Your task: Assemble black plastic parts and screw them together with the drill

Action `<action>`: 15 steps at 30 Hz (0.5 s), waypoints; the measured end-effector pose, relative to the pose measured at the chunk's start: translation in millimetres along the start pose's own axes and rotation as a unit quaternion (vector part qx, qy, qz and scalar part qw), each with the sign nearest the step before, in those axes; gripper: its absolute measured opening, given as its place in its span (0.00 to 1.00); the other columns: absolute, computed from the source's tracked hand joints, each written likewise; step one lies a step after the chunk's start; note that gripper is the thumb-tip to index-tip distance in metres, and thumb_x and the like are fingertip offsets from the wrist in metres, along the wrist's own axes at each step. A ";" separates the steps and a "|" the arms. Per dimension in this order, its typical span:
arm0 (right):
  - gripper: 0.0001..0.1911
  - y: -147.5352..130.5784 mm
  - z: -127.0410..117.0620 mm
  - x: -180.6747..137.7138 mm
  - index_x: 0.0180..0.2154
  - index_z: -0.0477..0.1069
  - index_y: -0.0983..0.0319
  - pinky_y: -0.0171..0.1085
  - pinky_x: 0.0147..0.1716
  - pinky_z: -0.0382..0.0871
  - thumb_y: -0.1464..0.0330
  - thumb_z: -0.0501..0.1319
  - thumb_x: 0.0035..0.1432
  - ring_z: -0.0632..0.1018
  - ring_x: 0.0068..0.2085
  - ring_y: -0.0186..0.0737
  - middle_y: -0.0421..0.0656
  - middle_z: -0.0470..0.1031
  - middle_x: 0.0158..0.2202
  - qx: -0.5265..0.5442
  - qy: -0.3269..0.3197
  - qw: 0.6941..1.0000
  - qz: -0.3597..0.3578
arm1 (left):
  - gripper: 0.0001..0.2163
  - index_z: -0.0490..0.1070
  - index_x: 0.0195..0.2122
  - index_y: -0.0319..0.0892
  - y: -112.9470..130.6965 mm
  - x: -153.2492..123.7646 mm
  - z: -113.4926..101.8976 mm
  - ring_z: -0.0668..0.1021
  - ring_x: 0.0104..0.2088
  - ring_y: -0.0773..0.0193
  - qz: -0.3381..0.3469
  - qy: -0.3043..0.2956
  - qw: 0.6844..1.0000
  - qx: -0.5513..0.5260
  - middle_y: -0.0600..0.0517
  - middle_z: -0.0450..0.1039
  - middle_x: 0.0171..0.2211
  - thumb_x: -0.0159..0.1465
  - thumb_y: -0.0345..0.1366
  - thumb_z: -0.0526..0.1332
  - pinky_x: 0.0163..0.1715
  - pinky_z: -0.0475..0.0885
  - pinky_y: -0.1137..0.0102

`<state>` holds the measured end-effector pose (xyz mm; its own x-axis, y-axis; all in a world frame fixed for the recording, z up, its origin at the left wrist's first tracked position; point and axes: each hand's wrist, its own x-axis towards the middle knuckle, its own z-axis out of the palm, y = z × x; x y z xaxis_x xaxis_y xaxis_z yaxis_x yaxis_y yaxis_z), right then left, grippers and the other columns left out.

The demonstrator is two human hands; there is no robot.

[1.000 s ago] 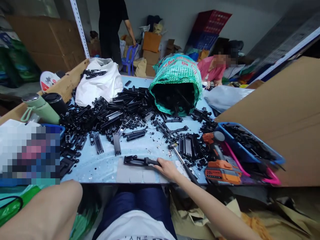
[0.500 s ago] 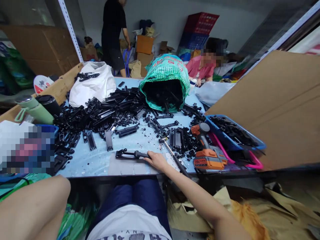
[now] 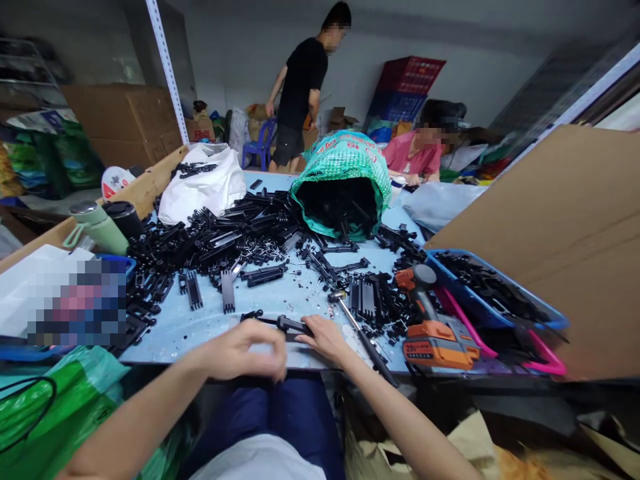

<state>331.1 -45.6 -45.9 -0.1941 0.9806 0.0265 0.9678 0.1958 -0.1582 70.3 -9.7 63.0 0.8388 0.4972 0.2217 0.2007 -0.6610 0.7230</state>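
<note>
A long black plastic part [image 3: 280, 323] lies near the front edge of the light blue table [image 3: 200, 327]. My right hand [image 3: 325, 338] rests on its right end, fingers closed over it. My left hand [image 3: 243, 350] hovers over the part's left portion with fingers curled, covering it; what it grips, if anything, is hidden. A hammer [image 3: 357, 327] lies just right of my right hand. A heap of black plastic parts [image 3: 220, 233] spreads across the table's middle.
An orange cordless drill [image 3: 433, 327] and a blue tray of parts [image 3: 493, 293] sit at right beside a cardboard sheet [image 3: 560, 227]. A green sack [image 3: 345, 180], a white bag [image 3: 203, 177] and a green bottle [image 3: 97, 227] stand further back. Two other people are behind the table.
My left hand has come up from my lap to the black part at the table's front edge. My right hand stays on the part. The standing person has turned and moved right.
</note>
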 end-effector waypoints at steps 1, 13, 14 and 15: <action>0.27 4.3 -4.1 -3.4 0.47 0.65 0.64 0.37 0.41 0.60 0.49 0.47 0.61 0.71 0.43 0.43 0.48 0.71 0.41 -0.002 0.031 0.999 -0.003 | 0.15 0.72 0.37 0.41 -7.7 7.0 14.5 0.75 0.40 0.62 0.000 -0.005 1.000 0.014 0.49 0.74 0.37 0.63 0.46 0.53 0.42 0.69 0.68; 0.17 62.3 3.0 -45.2 0.38 0.66 0.65 0.38 0.33 0.54 0.59 0.49 0.63 0.67 0.41 0.46 0.50 0.68 0.37 -0.199 0.049 0.918 0.341 | 0.35 0.51 0.61 0.30 -43.5 53.9 185.6 0.46 0.64 0.52 0.031 0.011 0.946 0.323 0.38 0.45 0.63 0.62 0.55 0.45 0.62 0.44 0.56; 0.16 60.2 3.5 -44.9 0.37 0.66 0.66 0.39 0.35 0.55 0.59 0.50 0.62 0.67 0.42 0.47 0.50 0.68 0.37 -0.208 0.051 0.918 0.335 | 0.36 0.50 0.61 0.28 -44.5 56.2 188.0 0.46 0.64 0.52 0.025 -0.001 0.944 0.330 0.38 0.44 0.63 0.62 0.55 0.45 0.62 0.43 0.57; 0.15 58.5 3.9 -44.3 0.36 0.66 0.66 0.39 0.36 0.55 0.60 0.51 0.62 0.67 0.43 0.47 0.51 0.68 0.37 -0.214 0.050 0.918 0.329 | 0.37 0.50 0.61 0.27 -45.9 57.6 189.7 0.45 0.64 0.52 0.018 -0.010 0.942 0.335 0.37 0.44 0.63 0.62 0.56 0.45 0.63 0.43 0.58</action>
<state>395.7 -77.5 -60.2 0.4511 0.8784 0.1577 0.8484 -0.4769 0.2296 205.4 -57.3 -81.6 0.8593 0.4609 0.2218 0.4401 -0.8872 0.1384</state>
